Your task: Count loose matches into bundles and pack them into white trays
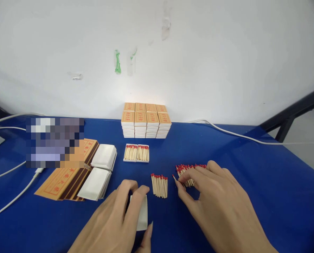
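Note:
My left hand (117, 214) is curled round a small white matchbox tray (143, 214) at the front of the table, fingers over its far end and the thumb by its near corner. Part of the tray is hidden under the fingers. Thumb and forefinger of my right hand (212, 193) pinch a red-tipped match (174, 177). Beneath that hand lies a loose pile of matches (188, 170), partly covered. Between the two hands a neat row of matches (159, 186) rests on the blue table, red heads pointing away from me.
Two filled trays (136, 153) sit side by side behind the row. Further back, finished matchboxes (146, 121) are stacked against the wall. To the left are white trays (95, 183) in stacks, flat orange sleeves (58, 181), a pixelated area and white cables (22, 196).

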`<action>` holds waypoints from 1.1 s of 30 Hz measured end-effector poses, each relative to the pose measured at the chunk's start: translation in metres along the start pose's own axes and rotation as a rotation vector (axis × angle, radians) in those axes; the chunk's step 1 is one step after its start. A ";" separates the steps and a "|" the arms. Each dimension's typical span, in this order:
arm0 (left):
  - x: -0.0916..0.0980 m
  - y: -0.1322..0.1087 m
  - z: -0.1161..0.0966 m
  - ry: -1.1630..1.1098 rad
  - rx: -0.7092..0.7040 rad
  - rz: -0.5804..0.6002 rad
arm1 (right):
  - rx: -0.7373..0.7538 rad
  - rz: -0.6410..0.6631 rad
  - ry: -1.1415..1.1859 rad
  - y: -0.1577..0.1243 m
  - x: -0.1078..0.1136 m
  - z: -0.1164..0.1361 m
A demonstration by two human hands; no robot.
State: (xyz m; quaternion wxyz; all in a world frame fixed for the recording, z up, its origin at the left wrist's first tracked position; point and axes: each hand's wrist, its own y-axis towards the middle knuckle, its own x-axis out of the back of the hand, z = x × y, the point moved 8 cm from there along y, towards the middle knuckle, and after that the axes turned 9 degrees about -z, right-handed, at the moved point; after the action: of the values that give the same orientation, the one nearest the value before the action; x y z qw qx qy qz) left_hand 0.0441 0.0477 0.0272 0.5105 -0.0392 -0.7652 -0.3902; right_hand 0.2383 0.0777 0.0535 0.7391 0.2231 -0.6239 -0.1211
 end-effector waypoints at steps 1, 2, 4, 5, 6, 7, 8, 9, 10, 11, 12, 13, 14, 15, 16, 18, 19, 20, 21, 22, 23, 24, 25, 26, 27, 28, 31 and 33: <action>0.000 -0.001 0.001 -0.016 0.001 0.010 | -0.008 0.004 0.020 0.000 -0.001 0.000; -0.001 -0.002 0.001 -0.028 0.005 0.030 | -0.017 0.010 0.049 0.000 -0.001 0.001; -0.004 -0.004 0.003 -0.038 0.013 0.075 | -0.049 0.026 0.115 0.001 -0.002 0.002; -0.006 -0.006 0.003 -0.037 0.016 0.091 | -0.075 0.037 0.146 0.002 -0.003 0.002; -0.006 -0.007 0.003 -0.035 0.019 0.096 | -0.105 0.047 0.175 0.003 -0.004 0.002; -0.007 -0.007 0.004 -0.037 0.024 0.095 | -0.136 0.056 0.203 0.003 -0.005 0.002; -0.007 -0.008 0.004 -0.043 0.028 0.089 | -0.165 0.066 0.229 0.004 -0.006 0.003; -0.007 -0.008 0.004 -0.049 0.034 0.078 | -0.187 0.077 0.256 0.004 -0.007 0.004; -0.007 -0.008 0.004 -0.055 0.037 0.080 | -0.202 0.087 0.281 0.005 -0.009 0.005; -0.008 -0.008 0.005 -0.058 0.040 0.079 | -0.213 0.095 0.302 0.005 -0.010 0.007; -0.008 -0.008 0.005 -0.059 0.046 0.082 | -0.219 0.100 0.318 0.005 -0.012 0.009; -0.009 -0.008 0.005 -0.061 0.049 0.088 | -0.224 0.106 0.328 0.005 -0.013 0.010; -0.009 -0.008 0.006 -0.062 0.054 0.091 | -0.227 0.107 0.333 0.005 -0.014 0.011; -0.010 -0.008 0.006 -0.063 0.059 0.097 | -0.228 0.105 0.332 0.005 -0.014 0.012; -0.010 -0.009 0.007 -0.067 0.062 0.099 | -0.229 0.101 0.328 0.006 -0.014 0.012; -0.010 -0.009 0.007 -0.073 0.069 0.102 | -0.219 0.091 0.318 0.007 -0.012 0.011; -0.010 -0.010 0.008 -0.075 0.072 0.103 | -0.213 0.083 0.310 0.007 -0.010 0.010; -0.010 -0.010 0.008 -0.078 0.070 0.102 | -0.207 0.071 0.296 0.008 -0.008 0.008; -0.010 -0.010 0.007 -0.079 0.067 0.101 | -0.205 0.055 0.273 0.009 -0.005 0.005; -0.010 -0.010 0.007 -0.079 0.064 0.098 | -0.205 0.029 0.243 0.009 -0.002 0.001; -0.010 -0.011 0.007 -0.078 0.061 0.095 | -0.201 0.000 0.207 0.009 0.002 -0.003; -0.009 -0.011 0.007 -0.079 0.061 0.093 | -0.190 -0.028 0.168 0.009 0.005 -0.006; -0.009 -0.011 0.008 -0.079 0.064 0.097 | -0.170 -0.049 0.131 0.009 0.007 -0.009; -0.009 -0.011 0.008 -0.080 0.067 0.101 | -0.141 -0.061 0.097 0.008 0.009 -0.009; -0.009 -0.011 0.008 -0.082 0.070 0.105 | -0.105 -0.064 0.066 0.006 0.009 -0.009; -0.009 -0.011 0.008 -0.085 0.069 0.106 | -0.068 -0.063 0.036 0.005 0.009 -0.007; -0.008 -0.010 0.007 -0.090 0.062 0.099 | 0.016 -0.058 -0.042 0.001 0.007 -0.001; -0.007 -0.009 0.007 -0.089 0.059 0.085 | 0.051 -0.072 -0.081 0.000 0.007 0.003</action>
State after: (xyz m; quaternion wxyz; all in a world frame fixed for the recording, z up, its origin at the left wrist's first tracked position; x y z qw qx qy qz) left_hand 0.0377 0.0481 0.0150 0.4930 -0.0739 -0.7961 -0.3432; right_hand 0.2372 0.0741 0.0604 0.7024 0.2591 -0.6478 -0.1408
